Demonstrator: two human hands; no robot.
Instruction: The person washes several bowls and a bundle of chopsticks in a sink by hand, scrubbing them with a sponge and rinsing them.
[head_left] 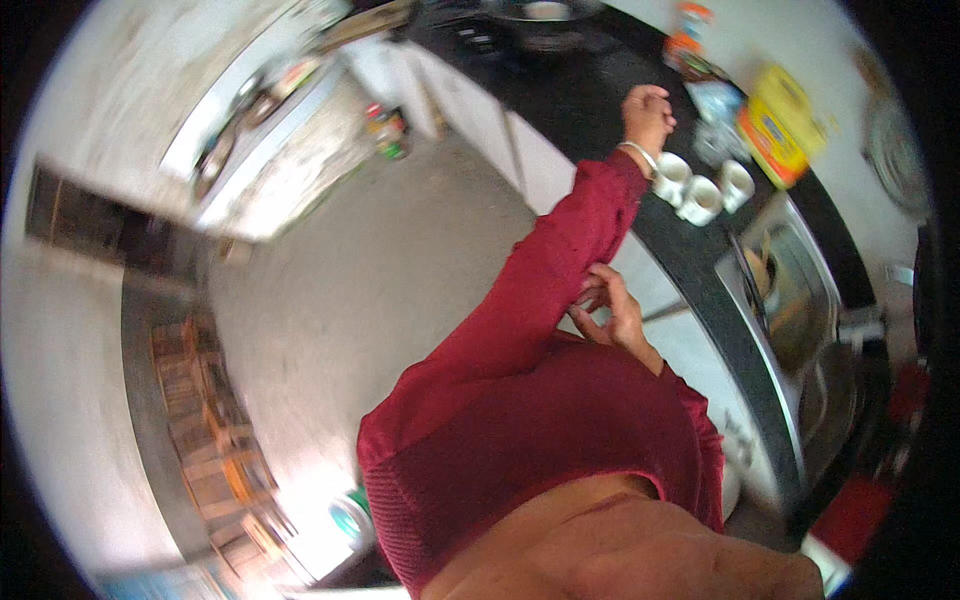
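My left arm, in a dark red sleeve, stretches out over the black countertop. At its end my left hand has its fingers curled in, with nothing visible in them; a pale bangle circles the wrist. My right hand reaches across to the left arm and pinches the sleeve near the elbow. Close to the left wrist stand three white mugs, a left one, a middle one and a right one.
Behind the mugs are a clear plastic bag and a yellow container. A metal sink with items inside is set into the counter at right. A dark pan sits at the far end. Wooden furniture lines the left wall.
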